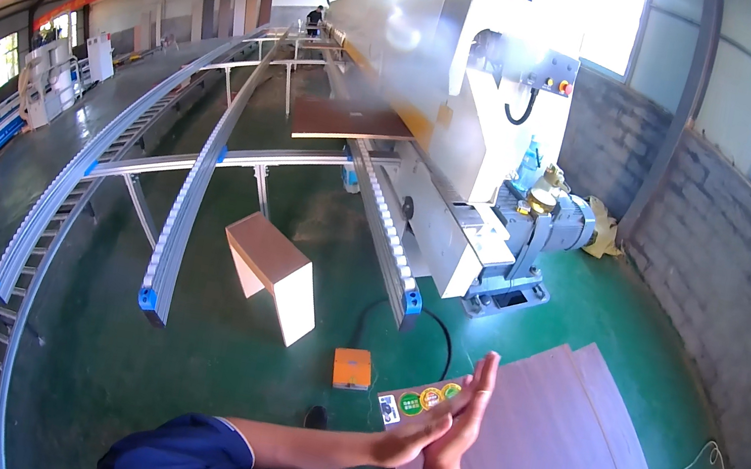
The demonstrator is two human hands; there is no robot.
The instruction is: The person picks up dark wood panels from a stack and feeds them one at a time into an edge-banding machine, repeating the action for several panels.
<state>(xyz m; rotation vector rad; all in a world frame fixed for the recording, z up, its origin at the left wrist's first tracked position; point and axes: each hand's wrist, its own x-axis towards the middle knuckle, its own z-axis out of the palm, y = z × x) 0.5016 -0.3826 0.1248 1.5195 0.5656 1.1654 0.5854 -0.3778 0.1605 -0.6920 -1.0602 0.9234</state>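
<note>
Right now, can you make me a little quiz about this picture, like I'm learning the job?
1. True or false: the left hand and right hand are pressed together.
2. The brown board on the big machine lies: A) flat, B) on its edge?
3. What colour is the small box on the green floor?

Key: 1 true. 2 A. 3 orange.

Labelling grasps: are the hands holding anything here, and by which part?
Nothing is held. The left hand and right hand are pressed palm to palm above the stack of brown panels.
</note>
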